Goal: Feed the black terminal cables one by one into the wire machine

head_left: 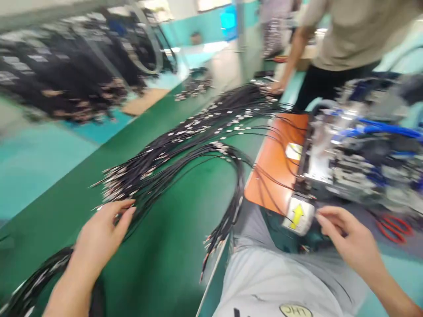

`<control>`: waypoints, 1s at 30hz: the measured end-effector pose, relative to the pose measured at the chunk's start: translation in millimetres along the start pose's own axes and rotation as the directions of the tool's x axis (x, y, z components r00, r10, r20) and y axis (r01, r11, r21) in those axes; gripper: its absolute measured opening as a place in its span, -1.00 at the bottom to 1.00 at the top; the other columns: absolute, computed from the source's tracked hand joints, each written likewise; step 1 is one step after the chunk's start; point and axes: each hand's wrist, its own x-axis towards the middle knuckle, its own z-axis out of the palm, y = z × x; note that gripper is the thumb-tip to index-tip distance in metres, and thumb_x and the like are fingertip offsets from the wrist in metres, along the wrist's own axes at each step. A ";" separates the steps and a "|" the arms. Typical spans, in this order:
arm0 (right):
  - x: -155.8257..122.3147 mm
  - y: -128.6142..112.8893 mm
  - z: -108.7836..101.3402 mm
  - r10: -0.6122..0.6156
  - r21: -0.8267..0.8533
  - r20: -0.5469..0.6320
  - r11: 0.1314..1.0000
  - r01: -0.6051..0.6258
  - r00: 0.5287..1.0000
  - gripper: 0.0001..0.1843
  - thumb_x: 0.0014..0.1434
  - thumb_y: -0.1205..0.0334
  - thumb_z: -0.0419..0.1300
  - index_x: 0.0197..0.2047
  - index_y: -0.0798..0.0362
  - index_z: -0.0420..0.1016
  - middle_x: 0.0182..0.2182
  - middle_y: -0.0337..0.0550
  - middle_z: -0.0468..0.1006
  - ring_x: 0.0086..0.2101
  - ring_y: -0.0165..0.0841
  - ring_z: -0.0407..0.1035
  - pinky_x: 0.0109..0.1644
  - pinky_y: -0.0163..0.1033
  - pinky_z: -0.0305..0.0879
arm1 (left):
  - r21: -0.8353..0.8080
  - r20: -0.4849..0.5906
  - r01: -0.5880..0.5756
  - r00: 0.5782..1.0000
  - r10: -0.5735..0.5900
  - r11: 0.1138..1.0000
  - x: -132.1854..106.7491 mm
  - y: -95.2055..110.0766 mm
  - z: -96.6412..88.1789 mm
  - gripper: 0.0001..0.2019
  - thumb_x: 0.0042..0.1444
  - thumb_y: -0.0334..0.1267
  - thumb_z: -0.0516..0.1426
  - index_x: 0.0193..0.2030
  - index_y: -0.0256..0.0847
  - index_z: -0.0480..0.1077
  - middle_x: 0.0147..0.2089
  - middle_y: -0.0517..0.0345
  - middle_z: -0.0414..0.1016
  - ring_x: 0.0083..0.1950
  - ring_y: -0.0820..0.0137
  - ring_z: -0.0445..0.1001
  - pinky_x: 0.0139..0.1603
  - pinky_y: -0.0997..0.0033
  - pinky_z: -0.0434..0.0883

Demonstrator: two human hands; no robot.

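At about nine o'clock we are seeing a blurred rack of dark bundles [66, 83] hanging beyond the green table [172, 246]. Moving right, our left hand [99, 237] is lying at seven o'clock on the table, fingers loosely together and stretched forward, their tips touching the metal-tipped ends of the black cables [158, 163]; nothing is being clamped. The cables are fanning from that hand up toward twelve o'clock, where they are gathering into a thick bunch, and one loop is curling down to the table edge at six o'clock.

Right of centre, an orange pad [274, 167] is sitting beside the table, with a few thin cables trailing over it. At four o'clock a white block with a yellow arrow [297, 215] is sticking out of the machine [357, 154], which is carrying blue tubing. Our right hand [350, 240] is hovering at five o'clock, fingers slightly apart, the fingertips just beside that block; we cannot tell if they are touching it. Red scissors [395, 228] are lying at three o'clock. At one o'clock a co-worker's hand [276, 87] is resting on the far cable ends.
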 end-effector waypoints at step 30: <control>-32.9 85.1 15.9 0.456 0.375 0.042 0.817 -0.437 0.889 -0.68 0.26 -0.07 0.19 -0.09 -0.01 0.45 -0.47 -0.26 0.43 -0.43 -0.33 0.37 -0.29 -0.18 0.30 | -0.491 0.082 -0.747 0.473 0.877 0.449 48.1 349.4 205.4 -0.41 0.31 -0.42 -0.08 0.47 -0.11 0.01 0.36 -0.06 0.27 0.35 0.10 0.24 0.29 -0.04 0.37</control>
